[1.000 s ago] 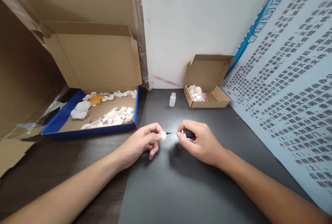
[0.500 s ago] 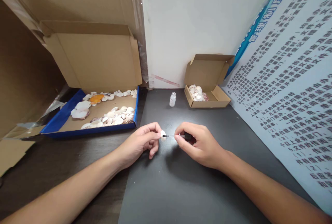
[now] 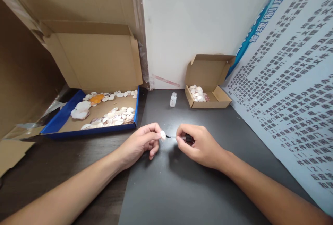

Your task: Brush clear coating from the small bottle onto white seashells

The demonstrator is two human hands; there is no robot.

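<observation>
Between thumb and forefinger, my left hand (image 3: 145, 140) pinches a small white shell (image 3: 163, 135). My right hand (image 3: 198, 144) grips a thin brush with a black cap (image 3: 188, 138); its dark tip points left and lies at or very near the shell's right edge. Whether the tip touches the shell I cannot tell. Behind the hands, an uncapped small bottle (image 3: 173, 100) with whitish contents stands upright on the dark grey mat (image 3: 161, 197).
At the left, an open blue-edged cardboard box (image 3: 90, 135) holds many white shells and an orange one. A smaller open cardboard box (image 3: 209, 105) with shells stands at the back right. A printed poster (image 3: 293, 89) slants along the right side.
My right hand has moved slightly right, drawing the brush tip from over the shell to its right edge. The shell has tilted a little in my left hand.
</observation>
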